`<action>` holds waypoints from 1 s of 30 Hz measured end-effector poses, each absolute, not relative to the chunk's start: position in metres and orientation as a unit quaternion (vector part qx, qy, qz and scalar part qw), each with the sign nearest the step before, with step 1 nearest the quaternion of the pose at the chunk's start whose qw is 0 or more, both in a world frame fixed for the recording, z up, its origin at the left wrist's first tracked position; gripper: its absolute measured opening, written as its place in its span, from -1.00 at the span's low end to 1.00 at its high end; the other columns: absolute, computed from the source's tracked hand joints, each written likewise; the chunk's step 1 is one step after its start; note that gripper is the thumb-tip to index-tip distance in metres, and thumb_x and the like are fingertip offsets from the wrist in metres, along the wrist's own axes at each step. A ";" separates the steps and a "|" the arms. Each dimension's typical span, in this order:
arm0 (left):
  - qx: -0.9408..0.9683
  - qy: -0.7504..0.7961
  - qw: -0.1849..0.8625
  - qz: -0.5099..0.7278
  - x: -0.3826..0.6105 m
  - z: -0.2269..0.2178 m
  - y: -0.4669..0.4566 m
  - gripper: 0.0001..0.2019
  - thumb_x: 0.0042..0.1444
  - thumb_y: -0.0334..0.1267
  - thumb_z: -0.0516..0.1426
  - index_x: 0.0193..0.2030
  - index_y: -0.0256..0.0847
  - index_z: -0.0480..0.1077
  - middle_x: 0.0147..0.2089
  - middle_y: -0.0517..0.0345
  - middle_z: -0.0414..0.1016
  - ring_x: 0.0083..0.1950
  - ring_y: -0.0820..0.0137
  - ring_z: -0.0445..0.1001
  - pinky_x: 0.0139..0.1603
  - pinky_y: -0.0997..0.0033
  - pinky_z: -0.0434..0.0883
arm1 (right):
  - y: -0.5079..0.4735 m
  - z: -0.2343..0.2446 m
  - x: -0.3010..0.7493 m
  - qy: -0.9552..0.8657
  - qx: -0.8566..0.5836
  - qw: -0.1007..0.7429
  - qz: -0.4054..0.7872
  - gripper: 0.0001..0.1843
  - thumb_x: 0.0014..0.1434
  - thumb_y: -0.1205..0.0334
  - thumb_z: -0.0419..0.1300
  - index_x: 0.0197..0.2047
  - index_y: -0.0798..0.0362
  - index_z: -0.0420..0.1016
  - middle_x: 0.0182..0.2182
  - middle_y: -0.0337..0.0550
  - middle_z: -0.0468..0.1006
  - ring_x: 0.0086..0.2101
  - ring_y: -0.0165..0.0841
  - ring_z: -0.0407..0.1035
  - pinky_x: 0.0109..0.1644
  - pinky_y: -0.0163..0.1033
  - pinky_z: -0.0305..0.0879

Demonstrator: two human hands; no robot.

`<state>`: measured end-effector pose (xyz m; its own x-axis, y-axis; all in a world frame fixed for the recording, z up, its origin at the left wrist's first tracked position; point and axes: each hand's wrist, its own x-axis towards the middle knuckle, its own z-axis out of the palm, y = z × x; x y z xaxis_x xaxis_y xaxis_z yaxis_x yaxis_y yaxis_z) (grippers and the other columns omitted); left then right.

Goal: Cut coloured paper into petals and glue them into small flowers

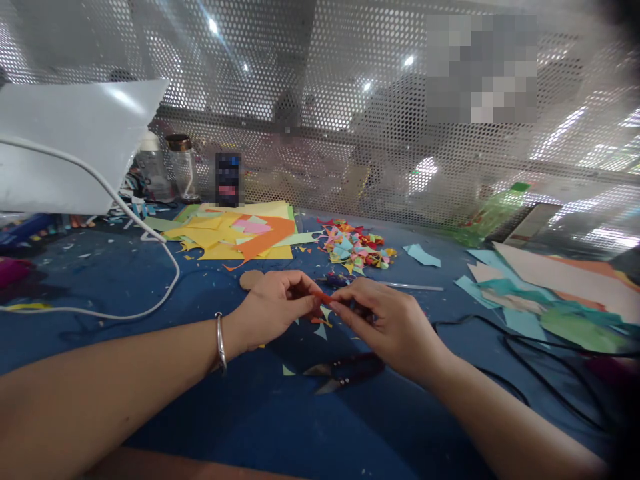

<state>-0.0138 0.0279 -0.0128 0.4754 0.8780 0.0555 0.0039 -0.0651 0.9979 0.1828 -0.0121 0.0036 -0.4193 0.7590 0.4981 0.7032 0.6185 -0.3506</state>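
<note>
Between my two hands, over the middle of the blue table (280,413), is a small red-orange piece of paper (325,299). My left hand (283,303), with a silver bangle at its wrist, pinches the left end of it. The right end is pinched by the fingertips of my right hand (383,317). Below the hands lie thread snips (345,371) with their blades apart. Small paper scraps (321,331) are scattered under the fingers. A round tan disc (251,280) lies just beyond my left hand.
Behind the hands are a heap of colourful paper bits (353,247) and yellow and orange sheets (225,233). More paper (550,287) and black cables (540,373) lie at right. A white cable (170,280) curves at left. A perforated metal screen (320,153) stands behind.
</note>
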 end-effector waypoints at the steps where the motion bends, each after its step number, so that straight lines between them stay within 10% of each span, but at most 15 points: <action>1: 0.635 0.352 0.579 0.371 -0.014 -0.012 0.027 -0.91 0.05 -0.28 0.27 -0.35 -0.25 0.48 -0.42 0.11 0.56 -0.38 0.43 0.54 -0.23 0.35 0.47 | -0.012 0.004 0.183 -0.841 -0.434 0.320 0.043 -0.83 0.32 0.24 0.12 -0.25 0.03 0.53 -0.41 -0.18 0.55 -0.42 -0.38 0.41 -0.35 -0.30 0.30; 30: 0.483 0.329 0.679 0.446 -0.007 0.001 0.006 -0.77 0.02 -0.25 0.32 -0.23 -0.30 0.45 -0.35 0.15 0.50 -0.34 0.46 0.47 -0.17 0.33 0.46 | -0.018 0.001 0.175 -0.854 -0.392 0.329 -0.099 -0.82 0.31 0.31 0.10 -0.30 0.09 0.49 -0.41 -0.14 0.56 -0.48 -0.42 0.42 -0.40 -0.31 0.32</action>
<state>-0.0071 0.0062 0.0007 0.3866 0.9221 -0.0157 -0.2878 0.1368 0.9479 0.1750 -0.0184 0.0009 -0.4771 0.6040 0.6384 0.7338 0.6735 -0.0889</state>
